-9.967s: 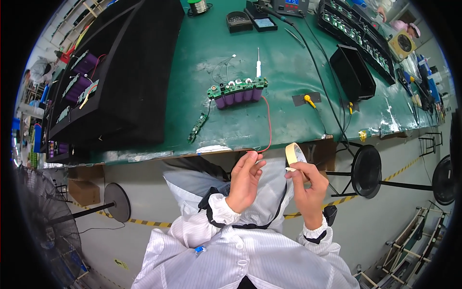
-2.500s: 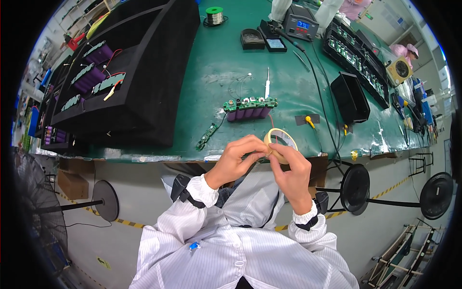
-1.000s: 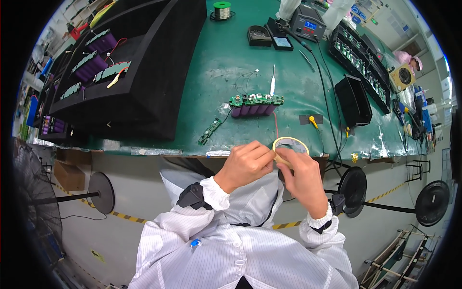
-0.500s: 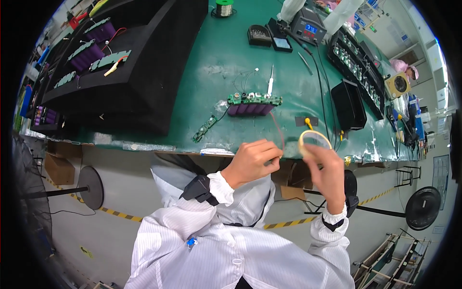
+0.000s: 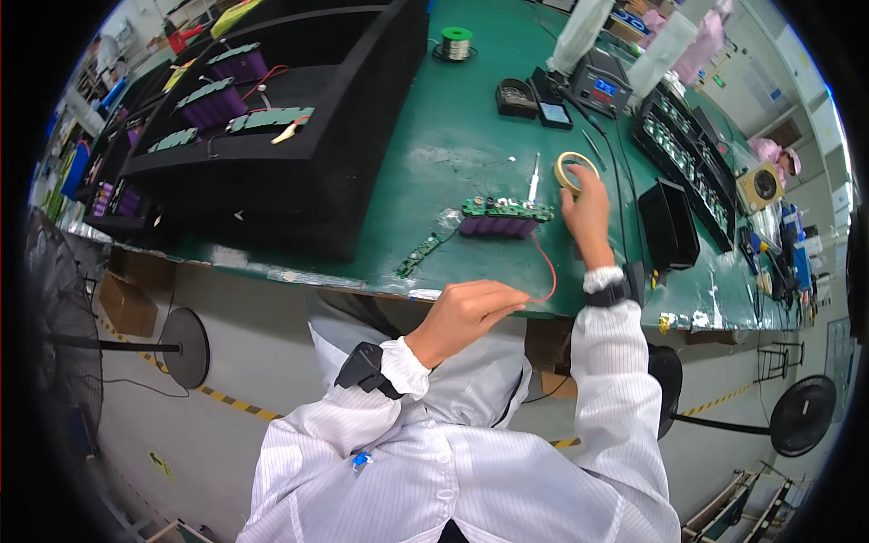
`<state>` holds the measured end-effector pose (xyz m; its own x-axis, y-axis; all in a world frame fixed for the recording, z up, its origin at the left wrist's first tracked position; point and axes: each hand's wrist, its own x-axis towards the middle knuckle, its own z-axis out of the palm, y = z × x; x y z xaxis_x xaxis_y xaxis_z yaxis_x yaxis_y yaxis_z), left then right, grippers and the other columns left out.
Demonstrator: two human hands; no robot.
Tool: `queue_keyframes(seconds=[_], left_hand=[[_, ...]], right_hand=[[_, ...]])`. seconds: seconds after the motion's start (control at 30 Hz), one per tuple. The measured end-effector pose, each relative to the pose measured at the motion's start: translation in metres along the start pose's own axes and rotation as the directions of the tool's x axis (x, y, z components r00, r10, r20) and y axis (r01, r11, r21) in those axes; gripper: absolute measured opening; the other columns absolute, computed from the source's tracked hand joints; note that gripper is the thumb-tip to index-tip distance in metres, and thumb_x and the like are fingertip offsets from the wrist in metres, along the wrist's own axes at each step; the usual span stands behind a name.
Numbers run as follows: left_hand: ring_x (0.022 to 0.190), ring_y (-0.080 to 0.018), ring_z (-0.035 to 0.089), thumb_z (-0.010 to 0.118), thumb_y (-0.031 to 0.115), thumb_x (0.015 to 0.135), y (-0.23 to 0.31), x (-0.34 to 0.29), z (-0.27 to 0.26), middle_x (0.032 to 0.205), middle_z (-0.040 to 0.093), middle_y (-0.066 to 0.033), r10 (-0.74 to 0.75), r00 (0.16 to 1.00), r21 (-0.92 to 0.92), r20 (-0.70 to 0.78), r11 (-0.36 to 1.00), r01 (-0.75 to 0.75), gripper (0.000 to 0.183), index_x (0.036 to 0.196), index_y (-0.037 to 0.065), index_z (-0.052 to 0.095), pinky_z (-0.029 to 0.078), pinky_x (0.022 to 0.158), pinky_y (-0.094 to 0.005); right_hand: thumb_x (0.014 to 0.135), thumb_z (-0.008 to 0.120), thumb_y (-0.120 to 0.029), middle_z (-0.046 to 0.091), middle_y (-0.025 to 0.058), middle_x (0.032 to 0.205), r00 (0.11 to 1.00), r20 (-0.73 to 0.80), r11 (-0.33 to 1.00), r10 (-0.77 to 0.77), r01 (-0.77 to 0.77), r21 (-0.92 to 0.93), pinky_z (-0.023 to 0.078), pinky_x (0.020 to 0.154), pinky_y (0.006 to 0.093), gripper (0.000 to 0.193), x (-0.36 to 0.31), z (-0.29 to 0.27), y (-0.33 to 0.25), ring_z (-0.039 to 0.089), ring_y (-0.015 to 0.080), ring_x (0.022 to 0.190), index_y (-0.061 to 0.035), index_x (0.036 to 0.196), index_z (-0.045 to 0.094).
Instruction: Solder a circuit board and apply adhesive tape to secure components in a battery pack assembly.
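Observation:
My left hand [image 5: 466, 317] is closed at the table's near edge, its fingertips pinching the free end of a red wire [image 5: 552, 271]. That wire curves up to a purple battery pack [image 5: 498, 226] with a green circuit board [image 5: 507, 210] along its top. Farther right, my right hand [image 5: 588, 213] reaches over the table with its fingers on a pale yellow roll of tape [image 5: 558, 169]. A narrow green board [image 5: 418, 256] lies left of the pack. Just behind the pack is a slim white tool [image 5: 534, 179] with a thin metal tip.
A large black foam tray [image 5: 262, 199] with battery packs and boards fills the left. Behind are a solder spool [image 5: 456, 43], a tip cleaner [image 5: 517, 98] and a soldering station [image 5: 599, 83]. A black bin [image 5: 668, 224] and a black tray of boards [image 5: 685, 158] stand at right.
My right hand has carried the tape roll from the near edge up and away over the table, beside the slim tool. My left hand keeps its pinch on the wire. The view has shifted.

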<state>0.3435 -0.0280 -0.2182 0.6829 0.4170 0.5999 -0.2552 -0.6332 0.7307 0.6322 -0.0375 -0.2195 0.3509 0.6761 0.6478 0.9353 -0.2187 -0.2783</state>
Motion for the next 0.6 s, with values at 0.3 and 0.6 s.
queue_keyframes(seconds=[0.3,0.6], left_hand=[[0.079,-0.021,0.071,0.073,-0.006,0.082,0.0,-0.013,-0.011,0.093,0.074,-0.0104,-0.209,0.967,-0.105,-0.144,0.975,0.195,0.021,0.1,0.002,0.077,0.056,0.068,-0.0303],[0.092,-0.0243,0.075,0.072,-0.006,0.083,0.013,-0.026,-0.023,0.103,0.076,-0.0128,-0.285,0.93,-0.086,-0.231,0.958,0.272,0.023,0.106,-0.001,0.074,0.058,0.08,-0.0309]], right_hand=[[0.085,0.067,0.002,0.069,0.0115,0.092,0.955,0.186,0.838,-0.23,0.097,0.536,0.051,0.09,0.0437,0.011,-0.091,-0.072,-0.121,0.066,0.0301,0.088,-0.0008,0.096,0.069],[0.08,0.073,0.001,0.067,0.0084,0.082,0.946,0.237,0.879,-0.223,0.09,0.468,0.052,0.09,0.0462,0.015,-0.104,-0.064,-0.112,0.065,0.0277,0.081,-0.0033,0.095,0.071]])
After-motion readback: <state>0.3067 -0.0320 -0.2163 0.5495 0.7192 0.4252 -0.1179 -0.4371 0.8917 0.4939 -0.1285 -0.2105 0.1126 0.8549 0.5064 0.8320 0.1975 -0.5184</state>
